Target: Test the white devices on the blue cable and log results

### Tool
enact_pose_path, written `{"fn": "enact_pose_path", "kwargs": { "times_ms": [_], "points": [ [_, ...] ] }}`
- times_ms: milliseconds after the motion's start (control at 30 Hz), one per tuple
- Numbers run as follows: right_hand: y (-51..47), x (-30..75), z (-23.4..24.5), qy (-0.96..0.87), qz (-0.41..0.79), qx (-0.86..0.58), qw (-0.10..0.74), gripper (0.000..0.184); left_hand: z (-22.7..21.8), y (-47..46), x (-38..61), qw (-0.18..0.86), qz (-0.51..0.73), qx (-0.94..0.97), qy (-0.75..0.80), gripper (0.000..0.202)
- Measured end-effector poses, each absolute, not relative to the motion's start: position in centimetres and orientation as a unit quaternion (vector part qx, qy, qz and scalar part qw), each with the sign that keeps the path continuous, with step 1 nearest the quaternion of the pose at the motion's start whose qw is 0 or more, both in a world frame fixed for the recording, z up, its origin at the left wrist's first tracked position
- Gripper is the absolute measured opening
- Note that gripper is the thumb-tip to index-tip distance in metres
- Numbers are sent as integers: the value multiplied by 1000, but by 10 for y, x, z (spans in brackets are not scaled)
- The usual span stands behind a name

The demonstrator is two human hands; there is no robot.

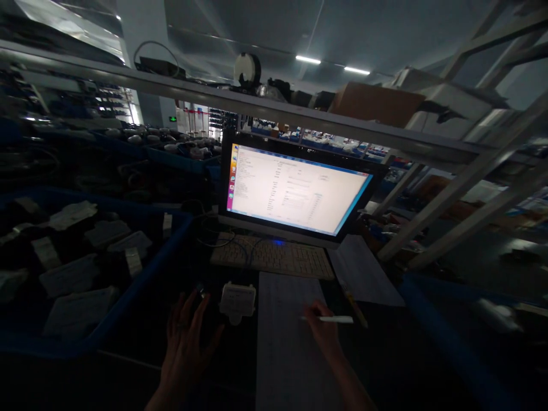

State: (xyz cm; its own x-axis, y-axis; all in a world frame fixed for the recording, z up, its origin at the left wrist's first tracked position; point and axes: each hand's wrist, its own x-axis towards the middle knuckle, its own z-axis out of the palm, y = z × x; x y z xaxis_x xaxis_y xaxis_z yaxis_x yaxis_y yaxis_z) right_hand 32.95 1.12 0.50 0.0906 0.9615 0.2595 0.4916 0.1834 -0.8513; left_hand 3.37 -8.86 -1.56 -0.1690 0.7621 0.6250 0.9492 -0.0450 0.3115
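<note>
White pen (341,319) pinched in right grip (323,328) over paper (282,348); left grip (187,331) splayed near case (237,300)

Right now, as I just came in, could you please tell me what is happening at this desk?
A person's right hand holds a white pen over a sheet of paper. The left hand is to the left of a small pale case; something small by its fingertips is too dark to identify. Behind the sheet are a keyboard and a lit monitor. At the left, a blue bin holds several pale pieces.
</note>
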Motion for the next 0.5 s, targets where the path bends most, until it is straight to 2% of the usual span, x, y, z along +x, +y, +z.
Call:
{"fn": "enact_pose_path", "kwargs": {
  "times_ms": [200, 500],
  "points": [
    [13, 328, -6, -639, 247, -587, 432, 32, -17, -89, 34, 120, -356, -632, -678, 58],
    [11, 329, -8, -656, 243, -582, 414, 32, -16, -90, 35, 125, -349, -634, -679, 61]
  ]
}}
